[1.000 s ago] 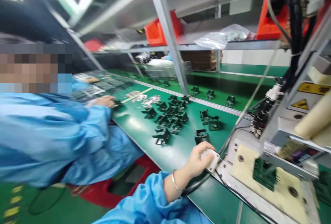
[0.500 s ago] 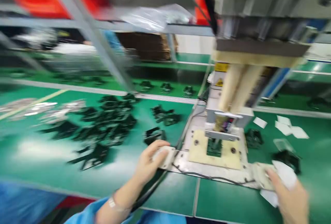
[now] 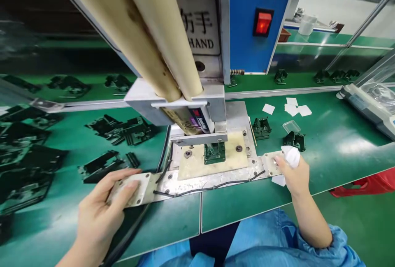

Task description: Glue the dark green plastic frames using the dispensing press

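Observation:
A press [image 3: 197,106] stands before me, its metal head low over a dark green-black plastic part [image 3: 214,153] on a pale fixture plate [image 3: 173,172]. My left hand [image 3: 105,205] is closed around the left button box [image 3: 142,191] of the press base, thumb on top. My right hand [image 3: 294,174] grips the right button box [image 3: 270,163], its thumb pressing on the top. A crumpled white piece [image 3: 291,156], perhaps paper or cloth, shows at the right fingers; whether they hold it is unclear. Beside my left hand lies a black plastic part [image 3: 103,166].
More black parts [image 3: 123,129] lie left of the press, with a pile [image 3: 21,156] at the far left. Right of it are white paper squares [image 3: 291,108], a clear plastic piece [image 3: 291,126] and two black parts. A black cable [image 3: 132,232] runs under my left arm.
My view has turned right and come closer to the press, so it looks larger and further left. Both hands stay on the button boxes. The press head is low in both frames.

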A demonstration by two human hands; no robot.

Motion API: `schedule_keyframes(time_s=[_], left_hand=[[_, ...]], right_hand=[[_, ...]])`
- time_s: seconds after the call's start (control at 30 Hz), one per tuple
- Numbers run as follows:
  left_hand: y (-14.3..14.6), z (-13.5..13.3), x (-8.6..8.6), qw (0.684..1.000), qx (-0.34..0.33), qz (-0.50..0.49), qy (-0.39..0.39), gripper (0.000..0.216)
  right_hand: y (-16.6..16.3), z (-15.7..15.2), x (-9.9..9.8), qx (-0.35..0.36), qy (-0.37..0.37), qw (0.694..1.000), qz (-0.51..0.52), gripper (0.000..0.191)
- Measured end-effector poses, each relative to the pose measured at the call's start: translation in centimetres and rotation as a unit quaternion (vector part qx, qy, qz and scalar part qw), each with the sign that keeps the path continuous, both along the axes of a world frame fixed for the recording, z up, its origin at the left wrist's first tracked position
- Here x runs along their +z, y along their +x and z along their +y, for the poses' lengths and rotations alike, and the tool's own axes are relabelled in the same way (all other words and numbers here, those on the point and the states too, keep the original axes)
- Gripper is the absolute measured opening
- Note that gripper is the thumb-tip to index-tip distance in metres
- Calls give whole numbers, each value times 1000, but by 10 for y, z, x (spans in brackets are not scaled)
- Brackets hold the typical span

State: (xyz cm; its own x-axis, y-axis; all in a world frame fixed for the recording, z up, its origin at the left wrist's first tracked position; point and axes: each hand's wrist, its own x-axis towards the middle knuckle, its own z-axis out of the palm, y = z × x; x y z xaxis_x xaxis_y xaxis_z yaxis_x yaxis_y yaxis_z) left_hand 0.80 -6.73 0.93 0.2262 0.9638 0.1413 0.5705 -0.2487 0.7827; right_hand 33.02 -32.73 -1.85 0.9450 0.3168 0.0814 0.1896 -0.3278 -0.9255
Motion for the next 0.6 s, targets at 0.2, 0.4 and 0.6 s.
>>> schedule_keyframes(time_s=[0.2,0.4,0.6], left_hand=[[-8,2,-7,998,-53,-6,21,32],[-11,5,-11,997,-72,-3,18,29],[-9,4,-9,997,-77,-24,8,26]], right_hand=[[-1,-3,-3,-24,-1,1000,4,67],[-2,-5,-2,-33,7,999,15,64],[-2,-3,2,-32,18,999,12,63]])
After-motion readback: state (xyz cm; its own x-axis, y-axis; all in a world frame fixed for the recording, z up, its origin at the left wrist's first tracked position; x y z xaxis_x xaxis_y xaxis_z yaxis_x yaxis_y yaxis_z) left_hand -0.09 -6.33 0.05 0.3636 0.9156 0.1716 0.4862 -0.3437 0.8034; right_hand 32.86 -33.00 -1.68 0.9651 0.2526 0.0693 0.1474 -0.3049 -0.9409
